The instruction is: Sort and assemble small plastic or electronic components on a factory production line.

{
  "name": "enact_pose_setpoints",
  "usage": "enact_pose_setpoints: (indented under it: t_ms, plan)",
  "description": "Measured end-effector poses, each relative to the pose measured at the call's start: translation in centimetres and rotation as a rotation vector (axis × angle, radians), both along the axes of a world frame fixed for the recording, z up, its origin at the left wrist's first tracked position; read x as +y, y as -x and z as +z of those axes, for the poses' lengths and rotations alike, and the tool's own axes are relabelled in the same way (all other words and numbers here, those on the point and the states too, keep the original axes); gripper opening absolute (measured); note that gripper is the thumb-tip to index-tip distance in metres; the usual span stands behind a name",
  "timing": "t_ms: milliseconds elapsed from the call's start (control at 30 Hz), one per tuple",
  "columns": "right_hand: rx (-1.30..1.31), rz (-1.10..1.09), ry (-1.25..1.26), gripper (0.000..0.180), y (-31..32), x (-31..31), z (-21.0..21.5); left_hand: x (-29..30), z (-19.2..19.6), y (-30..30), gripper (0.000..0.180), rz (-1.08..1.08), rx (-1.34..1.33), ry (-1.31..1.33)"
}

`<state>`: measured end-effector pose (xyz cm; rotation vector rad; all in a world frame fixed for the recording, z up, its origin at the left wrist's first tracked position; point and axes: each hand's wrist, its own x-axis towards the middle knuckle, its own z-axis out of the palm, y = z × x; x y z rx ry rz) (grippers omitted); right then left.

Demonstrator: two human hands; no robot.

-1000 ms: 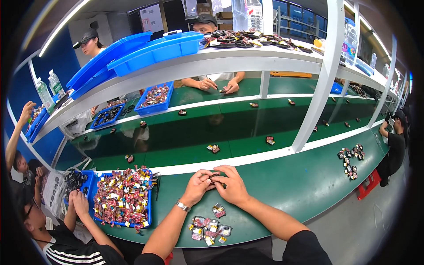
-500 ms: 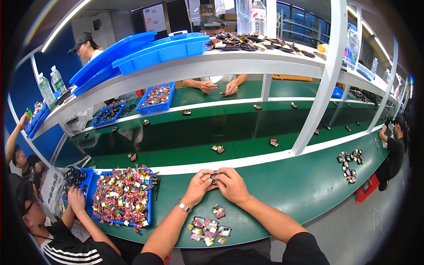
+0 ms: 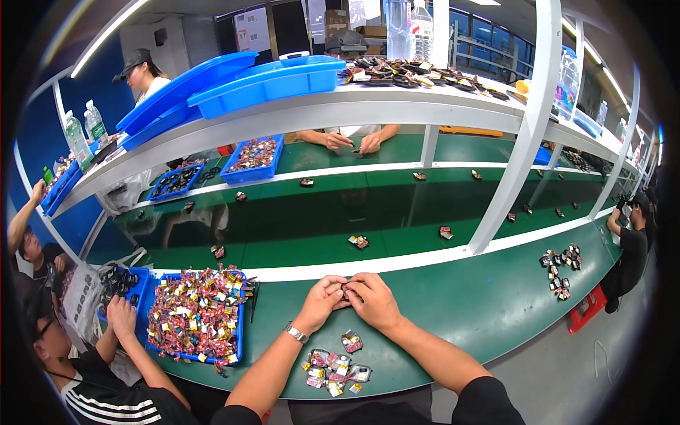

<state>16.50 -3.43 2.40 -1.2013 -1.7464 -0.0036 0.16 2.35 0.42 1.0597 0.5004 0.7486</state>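
While we hold our hands together over the green tabletop [image 3: 439, 312], our left hand [image 3: 322, 303] and right hand [image 3: 373, 303] pinch one small dark part [image 3: 345, 287] between them, so the grip of both is on it. We think we are working this part with our fingers, and the next move calls for a steady, gentle hold. We count one held part, one lone piece [image 3: 351, 342] just beside one small pile [image 3: 331, 370], and one full blue tray [image 3: 240, 340]; the pieces in the pile and tray overlap too much for us to count
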Motion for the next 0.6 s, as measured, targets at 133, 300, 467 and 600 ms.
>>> enact_pose_setpoints:
  t_ms: [133,300,467,600]
  plan:
    - [0.009,-0.011,0.001,0.016,0.1,0.0,-0.2,0.1,-0.1,-0.1,0.022,0.006,-0.019,0.014]
    - [0.134,0.076,0.087,0.018,0.2,-0.1,0.2,0.1,-0.9,-0.2,0.017,0.152,0.057,-0.077]
    - [0.444,0.118,0.311,0.019,-0.2,0.3,-0.5,-0.2,-1.8,-1.3,0.017,0.228,0.151,-0.259]
    - [0.537,0.071,0.544,0.019,-2.3,2.8,-1.5,-0.3,-1.3,-1.2,0.027,0.276,0.070,-0.208]
